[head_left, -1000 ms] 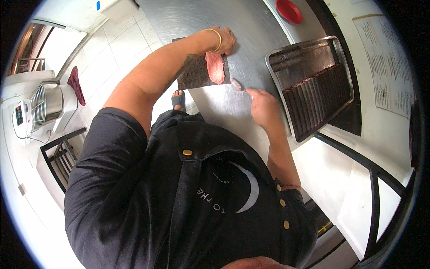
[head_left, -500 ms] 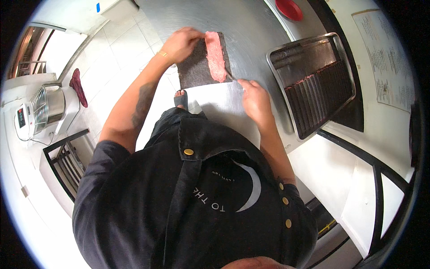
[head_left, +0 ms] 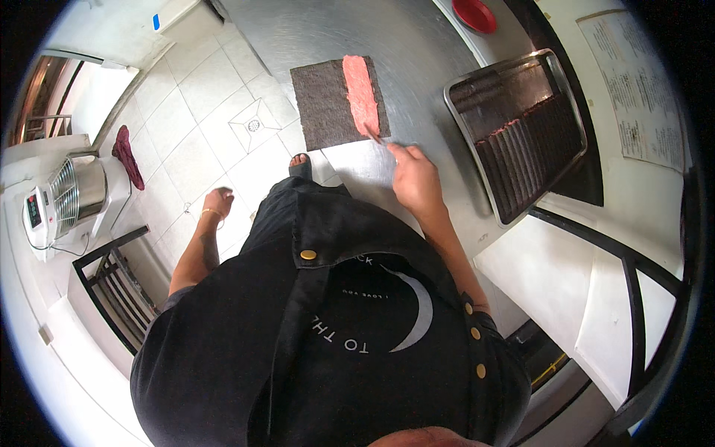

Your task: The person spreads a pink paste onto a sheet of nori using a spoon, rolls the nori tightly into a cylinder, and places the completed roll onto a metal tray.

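A dark nori sheet (head_left: 319,108) lies flat at the near edge of the steel table. Down its right side runs a thick strip of pink paste (head_left: 360,89). My right hand (head_left: 417,177) is closed around a thin, narrow spreader (head_left: 372,132), whose tip touches the near end of the paste. The spreader's exact shape is hard to make out. My left hand (head_left: 217,203) hangs off the table over the tiled floor, fingers curled in, with nothing visible in it.
A metal tray (head_left: 488,182) on the right holds a row of dark rolls (head_left: 532,153), some showing pink ends. Beyond it sits a red bowl (head_left: 475,15). To the far left stand a mixer (head_left: 78,190) and a maroon cloth (head_left: 126,158).
My left hand has let go of the nori's far left area and dropped back to my left side. The spreader has shifted slightly left onto the strip's near end.
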The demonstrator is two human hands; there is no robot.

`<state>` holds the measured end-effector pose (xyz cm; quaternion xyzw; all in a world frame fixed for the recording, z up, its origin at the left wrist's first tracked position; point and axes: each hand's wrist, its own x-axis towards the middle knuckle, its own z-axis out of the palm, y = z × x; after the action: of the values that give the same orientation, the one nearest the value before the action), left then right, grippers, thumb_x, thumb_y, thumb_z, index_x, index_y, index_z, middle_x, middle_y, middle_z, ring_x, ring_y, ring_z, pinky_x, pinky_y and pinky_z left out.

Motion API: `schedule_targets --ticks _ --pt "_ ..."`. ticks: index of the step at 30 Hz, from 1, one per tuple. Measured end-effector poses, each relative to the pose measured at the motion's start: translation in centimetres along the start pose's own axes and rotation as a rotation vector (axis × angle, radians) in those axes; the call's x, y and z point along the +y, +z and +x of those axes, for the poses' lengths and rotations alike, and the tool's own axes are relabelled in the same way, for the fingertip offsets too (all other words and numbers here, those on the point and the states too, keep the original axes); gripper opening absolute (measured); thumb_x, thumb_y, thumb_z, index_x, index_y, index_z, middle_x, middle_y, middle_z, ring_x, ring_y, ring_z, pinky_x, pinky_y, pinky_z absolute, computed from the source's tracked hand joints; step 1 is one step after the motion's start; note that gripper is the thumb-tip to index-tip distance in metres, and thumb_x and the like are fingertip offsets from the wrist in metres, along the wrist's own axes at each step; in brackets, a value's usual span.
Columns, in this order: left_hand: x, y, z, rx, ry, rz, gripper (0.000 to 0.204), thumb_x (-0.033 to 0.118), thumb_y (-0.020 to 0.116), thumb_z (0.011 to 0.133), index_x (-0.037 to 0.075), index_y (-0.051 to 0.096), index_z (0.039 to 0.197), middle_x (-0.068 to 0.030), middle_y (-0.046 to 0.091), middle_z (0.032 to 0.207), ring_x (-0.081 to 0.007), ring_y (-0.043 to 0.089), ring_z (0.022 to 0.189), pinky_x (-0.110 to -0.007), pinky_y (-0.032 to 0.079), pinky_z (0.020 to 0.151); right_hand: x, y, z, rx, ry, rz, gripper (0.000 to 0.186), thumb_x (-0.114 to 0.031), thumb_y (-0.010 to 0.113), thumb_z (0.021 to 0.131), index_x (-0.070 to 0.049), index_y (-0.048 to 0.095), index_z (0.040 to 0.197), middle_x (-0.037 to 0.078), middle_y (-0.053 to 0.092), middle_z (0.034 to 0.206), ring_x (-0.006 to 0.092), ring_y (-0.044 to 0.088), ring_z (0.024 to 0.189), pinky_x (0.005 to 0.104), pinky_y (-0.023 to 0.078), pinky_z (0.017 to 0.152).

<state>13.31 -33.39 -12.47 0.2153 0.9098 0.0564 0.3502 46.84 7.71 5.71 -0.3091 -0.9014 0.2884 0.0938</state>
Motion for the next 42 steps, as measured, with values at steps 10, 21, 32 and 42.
schedule_targets --ticks 10,21,32,42 --pt "3.3 -0.6 0.6 -0.029 0.055 -0.047 0.04 0.032 0.072 0.094 0.009 0.075 0.127 -0.0169 0.077 0.116 -0.0316 0.074 0.109 -0.039 0.057 0.098 -1.1 2.3 -0.5 0.06 0.048 0.023 0.038 0.002 0.054 0.092 -0.003 0.071 0.126 0.024 0.07 0.11 0.045 0.068 0.101 0.0503 0.054 0.089" --pt "6.9 -2.5 2.1 0.012 0.111 -0.056 0.044 0.034 0.07 0.094 0.009 0.074 0.129 -0.0195 0.077 0.116 -0.0351 0.073 0.111 -0.041 0.056 0.099 -0.7 1.8 0.6 -0.034 0.087 0.014 0.039 0.0 0.053 0.092 -0.005 0.072 0.125 0.023 0.07 0.11 0.0448 0.068 0.101 0.05 0.055 0.09" --pt "16.6 -4.9 -2.2 0.521 0.606 -0.092 0.018 0.014 0.068 0.096 0.006 0.074 0.111 -0.0166 0.072 0.11 -0.0369 0.065 0.11 -0.044 0.054 0.094 0.4 -4.8 6.0 -0.146 -0.133 -0.328 0.031 -0.009 0.059 0.092 -0.008 0.075 0.118 0.018 0.068 0.1 0.0389 0.068 0.101 0.0505 0.055 0.087" --pt "30.2 -5.8 -1.4 0.521 1.026 0.071 0.034 0.02 0.074 0.092 0.009 0.072 0.124 -0.013 0.067 0.128 -0.034 0.062 0.123 -0.045 0.05 0.105 1.0 -7.4 4.6 -0.293 -0.198 -0.385 0.032 -0.007 0.056 0.088 -0.009 0.077 0.111 0.017 0.068 0.097 0.0391 0.068 0.096 0.0512 0.053 0.085"
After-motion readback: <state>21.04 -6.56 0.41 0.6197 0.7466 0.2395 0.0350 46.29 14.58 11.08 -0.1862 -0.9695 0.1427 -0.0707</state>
